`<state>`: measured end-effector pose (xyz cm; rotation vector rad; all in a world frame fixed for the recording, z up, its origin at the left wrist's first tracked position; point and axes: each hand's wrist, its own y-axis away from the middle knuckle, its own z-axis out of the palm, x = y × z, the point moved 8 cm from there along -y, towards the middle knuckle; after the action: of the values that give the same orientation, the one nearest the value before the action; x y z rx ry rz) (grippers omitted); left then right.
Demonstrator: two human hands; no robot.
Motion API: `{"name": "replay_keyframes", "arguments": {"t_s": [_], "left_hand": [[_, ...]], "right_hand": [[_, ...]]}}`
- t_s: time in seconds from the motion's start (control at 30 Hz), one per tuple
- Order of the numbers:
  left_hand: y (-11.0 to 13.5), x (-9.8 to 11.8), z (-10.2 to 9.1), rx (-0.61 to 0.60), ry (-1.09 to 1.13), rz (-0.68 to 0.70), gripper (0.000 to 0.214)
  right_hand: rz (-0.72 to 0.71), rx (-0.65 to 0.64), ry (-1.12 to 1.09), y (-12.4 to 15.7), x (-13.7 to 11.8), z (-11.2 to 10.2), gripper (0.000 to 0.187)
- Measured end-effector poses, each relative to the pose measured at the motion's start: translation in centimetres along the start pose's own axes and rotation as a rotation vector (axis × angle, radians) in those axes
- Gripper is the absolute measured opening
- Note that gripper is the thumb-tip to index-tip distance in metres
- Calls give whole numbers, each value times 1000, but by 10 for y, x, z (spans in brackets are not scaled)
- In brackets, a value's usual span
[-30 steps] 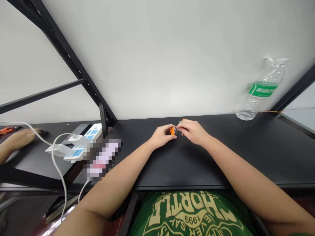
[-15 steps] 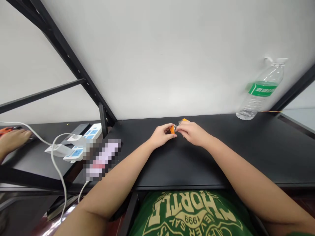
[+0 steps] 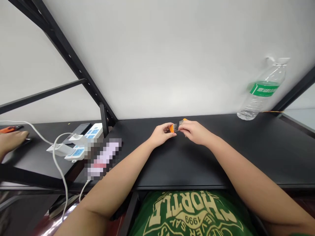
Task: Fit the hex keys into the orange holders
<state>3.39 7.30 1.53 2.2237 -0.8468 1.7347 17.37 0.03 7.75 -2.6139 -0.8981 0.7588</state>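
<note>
Over the black tabletop (image 3: pixel 177 160), my left hand (image 3: pixel 159 135) is closed on an orange holder (image 3: pixel 171 128). Several thin metal rods (image 3: pixel 175 127) stick out of it toward the right. My right hand (image 3: pixel 194 131) is closed, its thumb and fingertips pinched together just right of those rods. Behind its fingers a second orange piece (image 3: pixel 185 119) shows, with a row of thin metal rods (image 3: pixel 181 122) pointing left. My right fingers cover most of this piece. A small gap separates the two rows of rods. What lies in the right fingertips is too small to make out.
A clear plastic bottle (image 3: pixel 262 90) with a green label stands at the back right. On the left are a blurred phone-like item (image 3: pixel 104 157), a power strip (image 3: pixel 92 132), white cables (image 3: pixel 57 164) and black metal frame bars (image 3: pixel 81 73). Another person's hand (image 3: pixel 13 141) rests at far left.
My right hand has drawn slightly right, away from the left holder, widening the gap between the rods. My left hand stays nearly still. The view has shifted slightly.
</note>
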Motion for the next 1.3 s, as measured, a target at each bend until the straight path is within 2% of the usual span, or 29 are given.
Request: {"name": "replay_keyframes", "arguments": {"t_s": [0.23,0.4,0.47,0.53,0.63,0.73,0.87,0.97,1.17,1.3], "left_hand": [[2,1,2,-12,-104,46,56],[4,4,8,-31,-20,32,60],[4,5,10,-34,9,27,60],[4,7,10,-33,28,23,59],[3,5,6,-8,85,5,60],[2,3,2,25,156,-17,63],[2,4,2,22,176,-12,62],[3,6,2,24,177,-15,61],[2,0,3,41,242,-70,63],[-2,-8,-8,102,291,-88,60]], "right_hand": [[34,21,-96,-1,4,3,22],[220,52,-423,0,16,15,11],[272,48,-455,0,17,21,7],[237,62,-378,-1,15,23,11],[95,156,-224,-4,9,20,17],[21,224,-133,-3,12,19,17],[44,238,-83,-1,17,21,8],[39,214,-37,1,15,22,21],[-62,260,93,2,6,23,24],[-38,216,201,1,19,26,29]]}}
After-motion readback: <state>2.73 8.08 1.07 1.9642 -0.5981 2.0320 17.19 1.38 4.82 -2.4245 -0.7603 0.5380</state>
